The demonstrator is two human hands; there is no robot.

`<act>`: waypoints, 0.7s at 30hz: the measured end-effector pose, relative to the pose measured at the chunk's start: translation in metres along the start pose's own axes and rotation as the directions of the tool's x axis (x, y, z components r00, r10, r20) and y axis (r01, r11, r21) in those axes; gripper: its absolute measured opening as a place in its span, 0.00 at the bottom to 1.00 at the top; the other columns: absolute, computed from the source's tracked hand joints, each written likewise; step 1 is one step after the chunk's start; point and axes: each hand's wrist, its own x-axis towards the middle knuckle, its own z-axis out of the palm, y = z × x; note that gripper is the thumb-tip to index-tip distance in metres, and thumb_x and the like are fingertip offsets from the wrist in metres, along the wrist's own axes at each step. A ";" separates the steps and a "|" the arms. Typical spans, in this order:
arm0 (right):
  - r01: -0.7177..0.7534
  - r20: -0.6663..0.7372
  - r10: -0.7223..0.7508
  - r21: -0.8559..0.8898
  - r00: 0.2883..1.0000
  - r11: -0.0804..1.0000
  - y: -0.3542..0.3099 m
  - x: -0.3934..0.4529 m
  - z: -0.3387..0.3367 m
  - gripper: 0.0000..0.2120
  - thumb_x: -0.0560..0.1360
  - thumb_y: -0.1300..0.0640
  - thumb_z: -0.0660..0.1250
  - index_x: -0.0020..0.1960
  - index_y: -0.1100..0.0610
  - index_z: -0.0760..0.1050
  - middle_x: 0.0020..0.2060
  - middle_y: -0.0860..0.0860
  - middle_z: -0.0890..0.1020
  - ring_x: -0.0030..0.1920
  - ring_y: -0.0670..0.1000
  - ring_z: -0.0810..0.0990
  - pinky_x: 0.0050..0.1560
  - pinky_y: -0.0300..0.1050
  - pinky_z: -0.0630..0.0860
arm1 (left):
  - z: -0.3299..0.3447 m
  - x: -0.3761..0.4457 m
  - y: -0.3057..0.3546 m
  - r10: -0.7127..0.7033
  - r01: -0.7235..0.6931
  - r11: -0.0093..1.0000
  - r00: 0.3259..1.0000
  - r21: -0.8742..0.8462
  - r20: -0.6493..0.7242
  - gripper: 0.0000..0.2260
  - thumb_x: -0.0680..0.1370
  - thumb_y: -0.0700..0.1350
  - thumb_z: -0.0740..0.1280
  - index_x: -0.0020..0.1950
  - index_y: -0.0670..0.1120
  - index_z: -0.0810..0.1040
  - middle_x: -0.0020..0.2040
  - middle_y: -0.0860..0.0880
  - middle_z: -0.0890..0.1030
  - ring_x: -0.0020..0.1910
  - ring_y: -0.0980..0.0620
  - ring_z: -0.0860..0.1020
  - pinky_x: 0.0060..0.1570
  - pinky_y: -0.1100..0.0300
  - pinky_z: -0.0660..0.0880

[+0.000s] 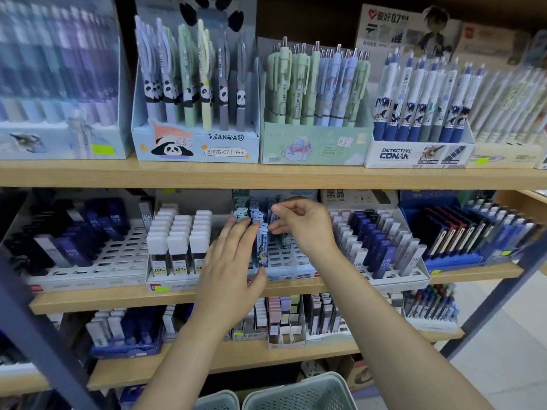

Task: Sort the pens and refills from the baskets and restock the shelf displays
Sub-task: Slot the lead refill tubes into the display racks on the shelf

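Head view: refills upright mid-frame, directly ahead. Left hand flat against them, nearer; right hand pinches one's top.

The tall purple-blue cardboard pen display left of the panda box is blurred and cut by the edge. The person's hands cover part of the slotted white refill tray. Below, two pale mesh plastic baskets are cropped by the bottom edge, contents unseen.
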 end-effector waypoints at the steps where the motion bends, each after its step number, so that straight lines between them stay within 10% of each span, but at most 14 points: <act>1: -0.004 0.000 0.004 0.015 1.000 1.000 0.000 0.000 0.000 0.04 0.77 0.64 0.71 0.44 0.58 0.79 0.33 0.53 0.83 0.31 0.51 0.83 0.42 0.50 0.84 | 0.000 0.000 0.000 0.001 -0.001 1.000 1.000 -0.001 0.000 0.34 0.79 0.49 0.68 0.81 0.48 0.57 0.80 0.52 0.56 0.81 0.54 0.47 0.77 0.54 0.48; 8: 0.020 0.013 -0.019 -0.117 1.000 0.993 0.001 0.004 -0.003 0.03 0.76 0.58 0.73 0.44 0.56 0.80 0.26 0.48 0.82 0.22 0.48 0.76 0.28 0.41 0.76 | 0.001 -0.001 -0.002 0.010 -0.010 1.000 1.000 -0.021 -0.001 0.34 0.79 0.48 0.67 0.82 0.49 0.56 0.81 0.53 0.56 0.81 0.53 0.47 0.78 0.51 0.50; 13: 0.156 -0.007 -0.176 -0.421 0.984 0.894 0.010 0.013 -0.006 0.10 0.76 0.47 0.72 0.47 0.54 0.84 0.40 0.45 0.83 0.40 0.45 0.80 0.47 0.41 0.76 | 0.002 -0.001 -0.002 0.008 -0.009 1.000 1.000 -0.016 -0.011 0.34 0.78 0.48 0.67 0.81 0.49 0.57 0.81 0.52 0.57 0.81 0.53 0.48 0.78 0.51 0.51; 21: 0.177 0.077 -0.160 -0.491 0.984 0.853 0.008 0.018 -0.010 0.16 0.78 0.45 0.69 0.47 0.59 0.84 0.40 0.56 0.85 0.42 0.56 0.82 0.45 0.48 0.76 | 0.003 -0.001 0.000 0.003 -0.003 1.000 1.000 -0.004 -0.017 0.34 0.78 0.47 0.68 0.81 0.48 0.57 0.80 0.52 0.57 0.81 0.53 0.48 0.76 0.52 0.50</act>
